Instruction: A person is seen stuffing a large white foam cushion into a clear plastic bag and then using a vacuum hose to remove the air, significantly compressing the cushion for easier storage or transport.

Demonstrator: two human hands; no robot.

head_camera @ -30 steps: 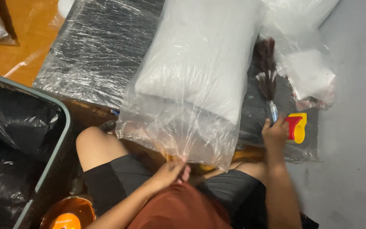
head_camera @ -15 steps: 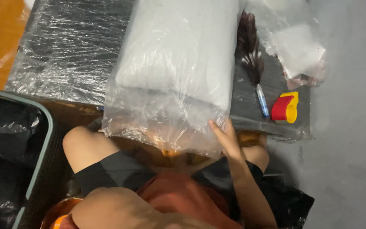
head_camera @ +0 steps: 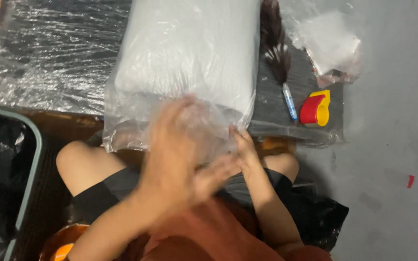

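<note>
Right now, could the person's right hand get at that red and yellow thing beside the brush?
Probably yes. The right hand rests at the near edge of the bagged pillow, and the red and yellow thing lies uncovered on the wrapped dark surface just to its right, past the brush. Nothing stands between them.

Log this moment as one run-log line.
left hand: blurred, over open end of clear plastic bag | right hand: touching bag edge | bag holds white pillow | brush: beside it

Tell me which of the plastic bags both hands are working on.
The big clear bag holding the white pillow, at centre; left hand and right hand meet its open end. The small crumpled bag lies untouched, far right.
</note>
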